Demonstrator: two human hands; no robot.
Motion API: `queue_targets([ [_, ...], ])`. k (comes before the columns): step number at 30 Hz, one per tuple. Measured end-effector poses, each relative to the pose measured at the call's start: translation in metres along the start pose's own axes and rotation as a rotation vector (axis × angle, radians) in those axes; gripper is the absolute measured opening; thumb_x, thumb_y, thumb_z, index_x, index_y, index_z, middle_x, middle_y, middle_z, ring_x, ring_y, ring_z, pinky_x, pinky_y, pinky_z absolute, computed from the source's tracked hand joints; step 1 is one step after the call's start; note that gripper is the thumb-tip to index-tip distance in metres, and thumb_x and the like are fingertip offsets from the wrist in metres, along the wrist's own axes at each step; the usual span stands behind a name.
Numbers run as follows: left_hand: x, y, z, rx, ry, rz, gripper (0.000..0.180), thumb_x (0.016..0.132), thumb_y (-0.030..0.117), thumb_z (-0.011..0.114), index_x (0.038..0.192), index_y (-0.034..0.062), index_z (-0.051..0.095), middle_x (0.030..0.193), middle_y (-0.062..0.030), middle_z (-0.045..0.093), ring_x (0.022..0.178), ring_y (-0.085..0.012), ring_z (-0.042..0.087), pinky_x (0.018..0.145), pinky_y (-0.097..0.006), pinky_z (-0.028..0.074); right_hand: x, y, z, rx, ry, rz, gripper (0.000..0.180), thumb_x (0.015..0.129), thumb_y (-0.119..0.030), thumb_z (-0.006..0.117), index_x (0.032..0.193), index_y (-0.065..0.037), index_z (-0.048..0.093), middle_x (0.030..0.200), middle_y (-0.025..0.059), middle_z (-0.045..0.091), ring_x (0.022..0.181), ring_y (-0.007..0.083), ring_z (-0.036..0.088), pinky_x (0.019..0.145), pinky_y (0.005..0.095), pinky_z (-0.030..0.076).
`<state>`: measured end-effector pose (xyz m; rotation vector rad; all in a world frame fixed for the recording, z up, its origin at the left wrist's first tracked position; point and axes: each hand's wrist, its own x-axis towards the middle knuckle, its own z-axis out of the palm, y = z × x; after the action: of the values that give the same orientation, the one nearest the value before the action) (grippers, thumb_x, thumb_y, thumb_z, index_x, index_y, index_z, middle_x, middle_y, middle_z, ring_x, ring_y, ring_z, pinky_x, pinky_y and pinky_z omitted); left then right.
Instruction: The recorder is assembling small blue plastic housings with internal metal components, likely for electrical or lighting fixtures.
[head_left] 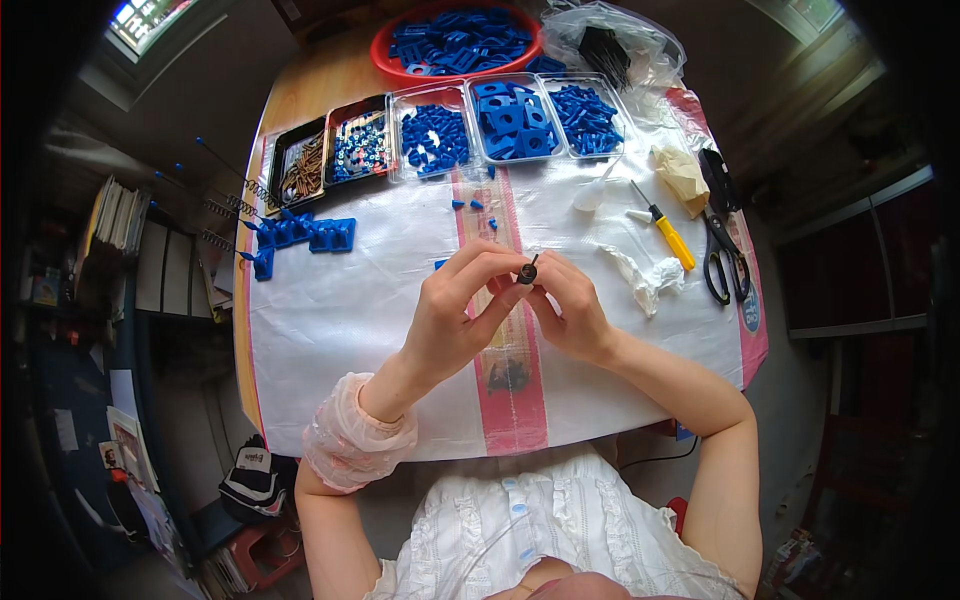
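Note:
A small dark coil spring [527, 272], seen nearly end-on with a thin end sticking up, is pinched between my fingertips above the middle of the table. My left hand [462, 297] grips it from the left with thumb and fingers. From the other side my right hand [572, 305] closes on it, its fingertips partly hidden. A bit of blue plastic [440, 265] peeks out beside my left hand. Just beyond my hands lie several small blue plastic pieces [476, 205]. At the left stand blue plastic bases [290, 232], some with springs [240, 205] rising from them.
Along the back, trays hold brown screws [303, 168], small nuts [360, 145] and blue parts [432, 140]. Behind is a red basin [380, 58] and a plastic bag with dark springs [604, 55]. Right: a yellow-handled screwdriver [673, 240], black scissors [724, 262], crumpled tissue [650, 280].

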<state>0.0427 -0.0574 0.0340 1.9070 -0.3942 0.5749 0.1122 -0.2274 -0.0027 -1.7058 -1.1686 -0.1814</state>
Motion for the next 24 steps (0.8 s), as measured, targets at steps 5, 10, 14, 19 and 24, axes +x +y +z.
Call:
queue_targets([
  [5, -0.002, 0.000, 0.001, -0.009, -0.012, -0.015, 0.015, 0.087, 0.005, 0.070, 0.101, 0.0006, 0.064, 0.098, -0.0093, 0.065, 0.080, -0.0170, 0.064, 0.069, -0.027, 0.051, 0.000, 0.000, 0.000, 0.006, 0.007, 0.001, 0.018, 0.081, 0.008, 0.062, 0.095, -0.001, 0.058, 0.080, 0.0121, 0.058, 0.075, 0.0310, 0.058, 0.065, 0.0393, 0.046],
  [10, -0.006, 0.000, 0.002, -0.057, 0.024, -0.040, 0.027, 0.094, 0.023, 0.066, 0.110, 0.0014, 0.062, 0.095, -0.0092, 0.063, 0.079, -0.0169, 0.063, 0.069, -0.027, 0.050, -0.002, 0.003, 0.004, 0.012, 0.041, 0.005, 0.017, 0.081, 0.009, 0.063, 0.094, -0.001, 0.057, 0.079, 0.0119, 0.057, 0.074, 0.0305, 0.058, 0.064, 0.0393, 0.046],
  [14, -0.002, 0.011, -0.011, 0.031, 0.090, -0.059, 0.033, 0.090, 0.019, 0.071, 0.116, 0.0019, 0.058, 0.091, -0.0080, 0.059, 0.076, -0.0151, 0.060, 0.068, -0.027, 0.049, 0.001, 0.001, 0.006, -0.001, 0.028, 0.005, 0.018, 0.079, 0.011, 0.064, 0.092, 0.000, 0.056, 0.078, 0.0117, 0.056, 0.073, 0.0290, 0.057, 0.062, 0.0371, 0.045],
  [19, 0.009, 0.068, -0.089, 0.349, 0.195, -0.071, 0.035, 0.083, 0.010, 0.077, 0.113, 0.0029, 0.061, 0.087, -0.0060, 0.057, 0.074, -0.0133, 0.058, 0.066, -0.025, 0.048, -0.008, 0.006, 0.008, -0.046, 0.035, 0.046, 0.017, 0.079, 0.013, 0.063, 0.089, 0.001, 0.056, 0.076, 0.0115, 0.054, 0.069, 0.0265, 0.055, 0.058, 0.0349, 0.044],
  [24, -0.070, 0.116, -0.219, 0.484, 0.813, 0.009, 0.032, 0.103, 0.017, 0.052, 0.128, -0.0033, 0.054, 0.102, -0.0084, 0.064, 0.079, -0.0101, 0.057, 0.074, -0.023, 0.045, -0.004, 0.004, 0.015, -0.058, 0.025, 0.075, 0.014, 0.080, 0.011, 0.065, 0.086, 0.001, 0.057, 0.076, 0.0110, 0.055, 0.067, 0.0249, 0.055, 0.058, 0.0321, 0.043],
])
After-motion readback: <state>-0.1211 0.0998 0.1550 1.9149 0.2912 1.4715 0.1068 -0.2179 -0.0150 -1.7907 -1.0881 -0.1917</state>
